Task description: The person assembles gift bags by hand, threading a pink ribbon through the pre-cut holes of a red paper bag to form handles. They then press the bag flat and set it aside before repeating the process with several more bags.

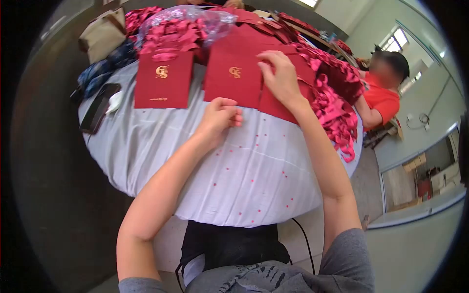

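Note:
My left hand (222,117) hovers low over the white cloth, just below a dark red paper bag (227,68) with a gold logo. Its fingers are curled in against the thumb, and what they hold, if anything, is too small to make out. My right hand (282,78) is over the right edge of that bag, thumb and fingers bent but apart, with nothing seen between them. Left of the bag lies another red gift bag (166,85) with gold print and a pink ribbon handle at its top.
Pink ribbons (334,115) heap along the table's right side. More ribbon-handled bags (173,36) and clear plastic (215,24) lie at the back. A phone (100,107) is at the left edge, near a beige bag (103,34). A person in a red shirt (383,100) sits at right.

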{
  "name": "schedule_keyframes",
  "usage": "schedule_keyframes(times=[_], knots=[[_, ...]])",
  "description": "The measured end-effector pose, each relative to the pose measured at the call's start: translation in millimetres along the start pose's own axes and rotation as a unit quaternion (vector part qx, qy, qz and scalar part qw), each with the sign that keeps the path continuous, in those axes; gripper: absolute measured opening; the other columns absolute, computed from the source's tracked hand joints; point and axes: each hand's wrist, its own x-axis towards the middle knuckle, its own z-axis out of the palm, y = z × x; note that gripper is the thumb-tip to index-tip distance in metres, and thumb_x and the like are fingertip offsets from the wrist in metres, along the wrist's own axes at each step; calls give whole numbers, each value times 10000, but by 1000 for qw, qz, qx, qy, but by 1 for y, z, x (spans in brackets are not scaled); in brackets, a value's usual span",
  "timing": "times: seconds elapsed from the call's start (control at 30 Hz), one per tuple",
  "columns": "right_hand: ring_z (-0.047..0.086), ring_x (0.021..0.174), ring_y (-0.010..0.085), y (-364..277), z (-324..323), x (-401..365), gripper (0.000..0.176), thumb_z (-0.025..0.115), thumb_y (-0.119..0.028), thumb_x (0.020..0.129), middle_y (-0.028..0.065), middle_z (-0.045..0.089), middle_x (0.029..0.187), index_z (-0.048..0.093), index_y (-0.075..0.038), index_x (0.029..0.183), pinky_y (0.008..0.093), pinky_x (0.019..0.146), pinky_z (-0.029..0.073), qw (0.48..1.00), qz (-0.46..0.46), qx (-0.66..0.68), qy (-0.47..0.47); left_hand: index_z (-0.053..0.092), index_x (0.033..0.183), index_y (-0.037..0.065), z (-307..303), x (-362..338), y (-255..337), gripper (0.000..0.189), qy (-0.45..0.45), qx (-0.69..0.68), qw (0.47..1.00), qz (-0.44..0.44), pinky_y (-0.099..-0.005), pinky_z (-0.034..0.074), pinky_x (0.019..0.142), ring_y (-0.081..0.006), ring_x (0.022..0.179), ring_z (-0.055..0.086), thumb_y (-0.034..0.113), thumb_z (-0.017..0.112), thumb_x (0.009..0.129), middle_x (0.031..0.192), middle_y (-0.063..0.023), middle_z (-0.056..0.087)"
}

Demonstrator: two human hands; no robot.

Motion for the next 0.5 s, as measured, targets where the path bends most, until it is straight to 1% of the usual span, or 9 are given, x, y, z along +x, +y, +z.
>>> schedule_keyframes(times=[0.03, 0.1, 0.13, 0.2, 0.23, 0.27, 0.33, 0.4, 0.5], knots=[[589, 896, 334, 18, -18, -11, 125, 605, -70, 776, 166, 626, 904, 649, -17, 881, 404, 824, 459, 999, 24, -26, 17, 446, 1103, -49, -2, 1, -1, 273, -5, 12, 1000, 6, -297, 520, 655, -184, 728, 599, -4, 509, 842, 899, -140, 580], [590, 874, 345, 50, -51, -39, 114, 588, -65, 788, 175, 617, 911, 650, -11, 868, 407, 797, 470, 990, 130, -58, 26, 454, 1112, -40, -2, 0, -1, 270, -12, 37, 999, 4, -289, 512, 702, -171, 768, 595, 24, 528, 860, 937, -134, 583], [611, 847, 354, 64, -63, -50, 155, 589, -123, 799, 190, 634, 899, 655, -9, 883, 420, 761, 486, 977, 183, -110, 10, 462, 1116, -33, 0, -2, 1, 261, -16, 49, 999, 3, -285, 504, 725, -164, 793, 589, 41, 535, 876, 950, -128, 589], [631, 838, 355, 80, -78, -73, 236, 604, -210, 796, 207, 650, 879, 657, -7, 905, 431, 746, 494, 926, 338, -151, -75, 470, 1115, -22, 1, -5, 3, 261, -22, 64, 998, 1, -288, 503, 730, -162, 789, 591, 54, 548, 878, 945, -120, 594], [644, 828, 354, 84, -79, -84, 314, 625, -294, 783, 218, 657, 857, 661, -7, 908, 439, 739, 500, 929, 349, -96, -80, 472, 1116, -18, 2, -5, 4, 263, -22, 74, 997, -1, -288, 502, 731, -162, 787, 591, 60, 553, 878, 942, -118, 596], [639, 862, 350, 87, -73, -94, 366, 656, -340, 773, 214, 658, 894, 650, -9, 931, 439, 756, 495, 914, 383, -101, -90, 475, 1119, -10, 2, -6, 3, 263, -30, 65, 997, 1, -286, 499, 730, -162, 781, 592, 65, 556, 880, 934, -114, 600], [641, 865, 320, 75, -69, -100, 490, 718, -416, 727, 162, 667, 888, 617, -7, 977, 419, 755, 496, 897, 420, -90, -105, 481, 1112, -6, 1, -6, 4, 253, -39, 66, 997, -5, -283, 497, 729, -162, 777, 591, 63, 555, 880, 930, -110, 602], [643, 837, 307, 79, -59, -106, 501, 742, -414, 699, 136, 670, 855, 625, 0, 956, 406, 745, 500, 899, 425, -92, -56, 479, 1113, -14, 2, -12, 8, 255, -41, 90, 995, -4, -277, 501, 724, -161, 775, 595, 46, 550, 875, 931, -114, 603], [655, 746, 217, 83, -64, -104, 442, 796, -301, 665, 118, 676, 815, 635, 16, 927, 325, 688, 511, 885, 452, 112, 3, 502, 1107, 5, 10, -15, 9, 237, -48, 118, 991, 33, -263, 484, 736, -148, 781, 594, 64, 553, 883, 928, -87, 604]])
